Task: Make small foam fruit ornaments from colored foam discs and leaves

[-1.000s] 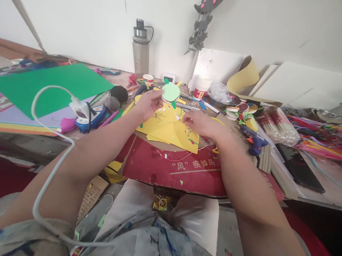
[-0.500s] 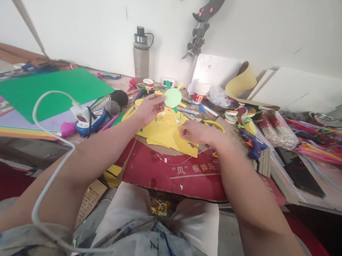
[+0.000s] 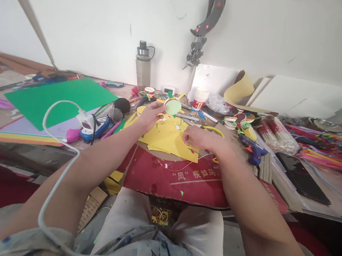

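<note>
My left hand (image 3: 150,118) pinches the edge of a round light-green paper craft disc (image 3: 173,108). The disc has a pale rim, and green and yellow paper strips stick out around it. It is held up over the yellow paper sheets (image 3: 166,139), which carry small scraps. My right hand (image 3: 196,137) hovers at the right side of these sheets with its fingers curled together; what they hold, if anything, is hidden. Yellow-handled scissors (image 3: 219,131) lie just behind the right hand, partly covered by it.
A red cardboard sheet (image 3: 150,177) covers the table's front edge. To the right are a blue glue gun (image 3: 255,151) and a black phone (image 3: 302,178). Paper cups (image 3: 200,99) and a bottle (image 3: 142,69) stand behind. A white cable (image 3: 45,193) crosses my left arm.
The whole view has shifted, so things sit slightly lower. The green disc has tilted in my left hand and shows its rim. My right hand stays curled over the yellow paper.
</note>
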The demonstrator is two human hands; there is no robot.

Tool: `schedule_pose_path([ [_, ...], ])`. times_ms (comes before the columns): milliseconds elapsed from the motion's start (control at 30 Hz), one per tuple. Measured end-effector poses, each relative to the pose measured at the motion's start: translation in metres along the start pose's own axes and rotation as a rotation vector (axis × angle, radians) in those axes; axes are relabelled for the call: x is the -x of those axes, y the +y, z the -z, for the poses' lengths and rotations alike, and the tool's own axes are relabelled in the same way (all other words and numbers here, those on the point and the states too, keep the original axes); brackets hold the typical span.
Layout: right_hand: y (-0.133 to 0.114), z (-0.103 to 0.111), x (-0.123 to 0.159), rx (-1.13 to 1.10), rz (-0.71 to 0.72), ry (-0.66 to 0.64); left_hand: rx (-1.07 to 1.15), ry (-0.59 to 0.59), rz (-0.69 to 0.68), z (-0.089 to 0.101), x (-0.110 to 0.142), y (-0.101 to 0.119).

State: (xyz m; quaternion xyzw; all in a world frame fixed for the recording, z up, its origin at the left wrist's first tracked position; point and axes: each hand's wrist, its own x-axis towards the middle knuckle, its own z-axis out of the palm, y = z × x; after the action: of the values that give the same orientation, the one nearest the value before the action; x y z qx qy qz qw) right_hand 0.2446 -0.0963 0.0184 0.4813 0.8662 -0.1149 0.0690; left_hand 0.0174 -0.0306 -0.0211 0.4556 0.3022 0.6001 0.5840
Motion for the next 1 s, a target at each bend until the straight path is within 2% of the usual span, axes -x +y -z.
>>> schedule_pose_path([
  [200,-0.002,0.007,0.006,-0.052,0.001,0.074,0.014,-0.021,0.055,-0.003,0.002,0.002],
  [367,0.001,0.006,0.002,-0.045,0.0,-0.035,0.025,-0.051,0.035,-0.001,0.001,-0.001],
  [500,0.0,0.006,0.003,-0.037,-0.016,-0.051,0.02,-0.06,0.033,0.0,-0.001,-0.001],
  [600,0.0,0.007,0.006,-0.08,-0.051,0.032,0.025,-0.064,0.044,-0.001,0.0,0.001],
  [867,0.012,0.002,-0.001,-0.284,0.061,0.343,0.116,-0.048,0.078,-0.008,0.004,0.005],
  [1000,0.012,0.0,-0.003,-0.373,0.044,0.463,0.191,-0.03,0.112,-0.011,0.005,0.01],
])
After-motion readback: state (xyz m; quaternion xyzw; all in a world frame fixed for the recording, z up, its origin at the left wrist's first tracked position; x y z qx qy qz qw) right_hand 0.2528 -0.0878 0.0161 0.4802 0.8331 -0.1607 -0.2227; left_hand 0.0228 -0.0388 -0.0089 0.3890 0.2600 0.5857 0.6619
